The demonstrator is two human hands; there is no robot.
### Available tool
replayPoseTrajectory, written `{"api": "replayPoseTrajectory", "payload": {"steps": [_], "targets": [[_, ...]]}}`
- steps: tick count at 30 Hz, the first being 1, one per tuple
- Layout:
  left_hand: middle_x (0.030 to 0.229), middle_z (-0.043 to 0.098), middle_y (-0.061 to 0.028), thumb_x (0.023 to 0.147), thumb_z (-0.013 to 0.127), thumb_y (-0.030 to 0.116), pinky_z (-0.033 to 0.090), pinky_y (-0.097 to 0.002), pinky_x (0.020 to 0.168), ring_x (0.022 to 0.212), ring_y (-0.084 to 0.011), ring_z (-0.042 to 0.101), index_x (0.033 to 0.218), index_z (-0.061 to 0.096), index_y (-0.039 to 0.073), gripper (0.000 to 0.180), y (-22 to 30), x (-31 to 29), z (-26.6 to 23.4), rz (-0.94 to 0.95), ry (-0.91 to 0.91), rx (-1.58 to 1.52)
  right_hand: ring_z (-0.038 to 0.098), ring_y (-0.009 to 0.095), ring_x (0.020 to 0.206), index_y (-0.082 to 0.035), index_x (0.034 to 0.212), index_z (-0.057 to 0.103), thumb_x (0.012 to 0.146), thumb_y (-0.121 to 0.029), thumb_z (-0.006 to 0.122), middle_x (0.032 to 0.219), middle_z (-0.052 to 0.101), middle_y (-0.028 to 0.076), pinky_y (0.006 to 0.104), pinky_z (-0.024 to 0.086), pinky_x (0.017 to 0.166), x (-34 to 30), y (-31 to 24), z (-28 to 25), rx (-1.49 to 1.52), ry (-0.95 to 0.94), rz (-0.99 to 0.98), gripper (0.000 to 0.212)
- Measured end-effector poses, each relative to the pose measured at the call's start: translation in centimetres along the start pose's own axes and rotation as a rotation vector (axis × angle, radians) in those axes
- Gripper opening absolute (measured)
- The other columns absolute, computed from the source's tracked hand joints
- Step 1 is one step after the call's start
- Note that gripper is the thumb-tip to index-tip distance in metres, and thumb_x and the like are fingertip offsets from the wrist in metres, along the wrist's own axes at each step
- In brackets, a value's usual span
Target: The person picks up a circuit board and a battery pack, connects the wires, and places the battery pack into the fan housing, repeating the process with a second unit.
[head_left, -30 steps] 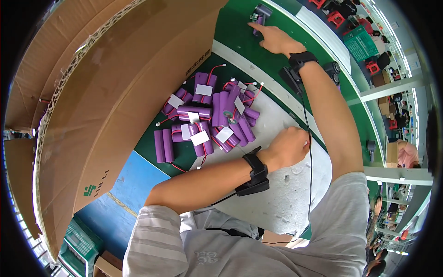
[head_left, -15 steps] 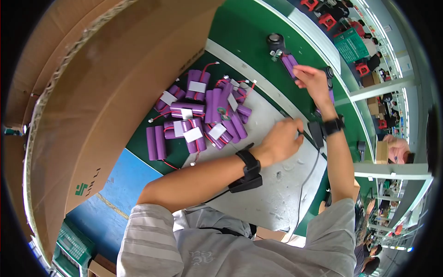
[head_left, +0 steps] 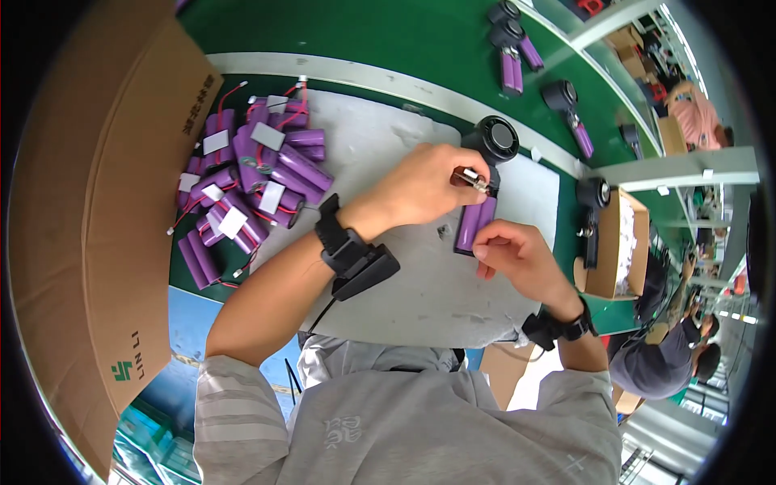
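A small fan with a round black head [head_left: 497, 139] lies on the pale grey mat [head_left: 388, 283] in front of me. Joined below its head is a purple two-cell battery pack [head_left: 475, 226]. My left hand [head_left: 428, 184] is closed at the fan's neck, pinching a small silver-and-white part [head_left: 469, 179] whose exact kind I cannot make out. Curled at the pack's lower end, my right hand [head_left: 517, 255] grips its edge between thumb and fingers. To the left, a heap of purple battery packs [head_left: 250, 162] with red wires, white pads and small white plugs lies partly on the mat.
A tall cardboard box [head_left: 121, 210] stands along the left side. Beyond a pale rail [head_left: 347, 69], more fans with purple packs [head_left: 511, 69] lie on the green surface. At right are another black fan [head_left: 594, 202] and a small open carton [head_left: 638, 242]. Other people sit farther right.
A fan with a purple pack has come from the green surface onto the mat. My right hand has drawn back with it, and my left hand is now at its neck. The view has turned.
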State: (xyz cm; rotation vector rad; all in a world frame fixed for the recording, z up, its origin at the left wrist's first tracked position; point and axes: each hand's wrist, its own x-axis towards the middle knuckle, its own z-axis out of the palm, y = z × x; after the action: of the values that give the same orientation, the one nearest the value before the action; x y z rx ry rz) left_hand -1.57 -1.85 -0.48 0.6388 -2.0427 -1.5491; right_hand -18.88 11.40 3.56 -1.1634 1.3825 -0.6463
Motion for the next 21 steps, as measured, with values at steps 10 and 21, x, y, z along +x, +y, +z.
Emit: {"api": "replayPoseTrajectory", "payload": {"steps": [10,21], "targets": [[0.089,0.069,-0.0065,0.083,0.061,-0.005,0.050,-0.0268,0.073,0.078,-0.0117,0.061,0.102,0.066,0.002,0.021,0.0,-0.4,-0.3,-0.040,-0.107,-0.030,0.044,0.002,0.058,-0.005,0.109,0.063,0.088,-0.004,0.066,0.068,0.053,-0.004,0.0197,0.034,0.051,3.2,1.4,-2.2,-0.217,0.273,-0.294,0.021],[0.078,0.064,-0.0092,0.079,0.062,-0.004,0.047,-0.0287,0.064,0.064,-0.0163,0.057,0.101,0.066,0.003,0.023,1.1,-0.8,-0.9,-0.160,-0.011,0.196,0.038,0.002,0.055,-0.005,0.106,0.065,0.082,-0.001,0.071,0.062,0.048,-0.004,0.0211,0.030,0.050,3.5,2.7,-1.6,-0.293,0.291,-0.401,0.025]]}}
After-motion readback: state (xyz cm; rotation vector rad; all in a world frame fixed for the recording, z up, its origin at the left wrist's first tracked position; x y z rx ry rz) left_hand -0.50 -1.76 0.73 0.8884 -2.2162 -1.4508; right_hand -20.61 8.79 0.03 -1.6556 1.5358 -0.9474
